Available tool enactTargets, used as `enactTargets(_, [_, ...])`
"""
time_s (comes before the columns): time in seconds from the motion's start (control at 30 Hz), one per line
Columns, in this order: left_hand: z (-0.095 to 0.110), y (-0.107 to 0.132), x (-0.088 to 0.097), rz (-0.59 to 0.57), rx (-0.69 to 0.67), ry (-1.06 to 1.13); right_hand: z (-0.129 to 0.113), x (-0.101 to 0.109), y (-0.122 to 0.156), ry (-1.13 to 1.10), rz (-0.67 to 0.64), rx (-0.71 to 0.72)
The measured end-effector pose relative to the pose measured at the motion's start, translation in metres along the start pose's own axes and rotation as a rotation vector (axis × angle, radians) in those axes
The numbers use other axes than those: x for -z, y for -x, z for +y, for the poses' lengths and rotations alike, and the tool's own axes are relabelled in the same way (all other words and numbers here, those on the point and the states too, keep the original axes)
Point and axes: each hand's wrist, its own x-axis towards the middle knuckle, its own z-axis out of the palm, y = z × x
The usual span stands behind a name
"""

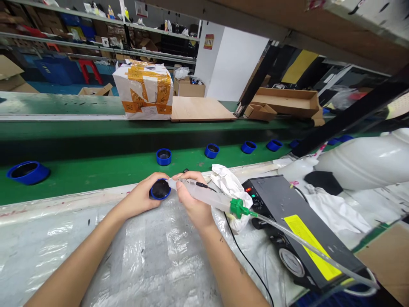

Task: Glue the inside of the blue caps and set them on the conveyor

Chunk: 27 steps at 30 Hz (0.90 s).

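Observation:
My left hand [142, 197] is closed round a blue ring-shaped cap [160, 190] with a dark inside, tilted toward me above the plastic-covered bench. Wrapped in my right hand [194, 200] is a translucent dispensing syringe [211, 197] with a green end fitting, from which a clear air hose runs off to the right. The syringe's tip points left and lies at the cap's right rim; whether it touches is too small to tell. A thin black cable [236, 238] also leads from the syringe.
Several blue caps [164, 157] stand along the green conveyor belt [188, 166] beyond the bench edge. A black dispenser box [287, 213] with a gauge and white cloths [228, 181] lie to the right. Behind are a white container [367, 157] and a taped carton [145, 90].

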Motion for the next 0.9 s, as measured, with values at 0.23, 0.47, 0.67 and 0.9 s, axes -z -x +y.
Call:
enactTargets(0.23, [-0.002, 0.0, -0.002, -0.002, -0.005, 0.034, -0.001, 0.004, -0.003, 0.036, -0.003, 0.018])
enactTargets(0.47, [0.0, -0.001, -0.002, 0.016, 0.004, 0.016, -0.004, 0.007, -0.003, 0.121, -0.014, 0.018])
enactTargets(0.67, [0.0, 0.0, -0.002, 0.032, 0.008, -0.002, -0.005, 0.009, -0.001, 0.262, -0.023, 0.078])
enactTargets(0.9, [0.002, -0.001, -0.002, 0.03, 0.033, -0.018, -0.008, 0.011, -0.001, 0.294, -0.043, 0.049])
